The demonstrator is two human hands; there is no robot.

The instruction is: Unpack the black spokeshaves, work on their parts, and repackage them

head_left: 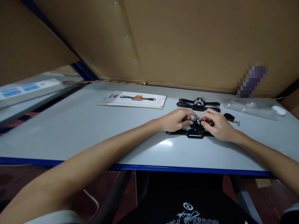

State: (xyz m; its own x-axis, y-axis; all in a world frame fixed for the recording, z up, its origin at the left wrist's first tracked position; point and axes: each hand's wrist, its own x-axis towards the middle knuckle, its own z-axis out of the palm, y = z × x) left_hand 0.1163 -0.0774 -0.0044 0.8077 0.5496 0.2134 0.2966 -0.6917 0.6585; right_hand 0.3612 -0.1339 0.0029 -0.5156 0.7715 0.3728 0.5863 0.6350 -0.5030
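Observation:
My left hand (175, 119) and my right hand (216, 125) meet right of the table's middle, both with fingers pinched. Between their fingertips is a black cap iron (196, 123) with a silver screw in it. A bit of grey metal, perhaps the blade, shows behind it. Directly below lies a black spokeshave body (195, 134), flat on the table, its right handle partly covered by my right hand. Just beyond my hands are two more black spokeshaves (198, 108), side by side; the farther one has a silver blade. Another small black part (229, 117) and silver screws (237, 123) lie right of my right hand.
A packaging card (137, 101) picturing a spokeshave lies at the back left of the grey table (70, 133). Clear plastic bags (252, 109) and a white rounded object (279, 110) are at the back right. Cardboard walls (182, 43) stand behind. A white power strip (30, 92) is far left.

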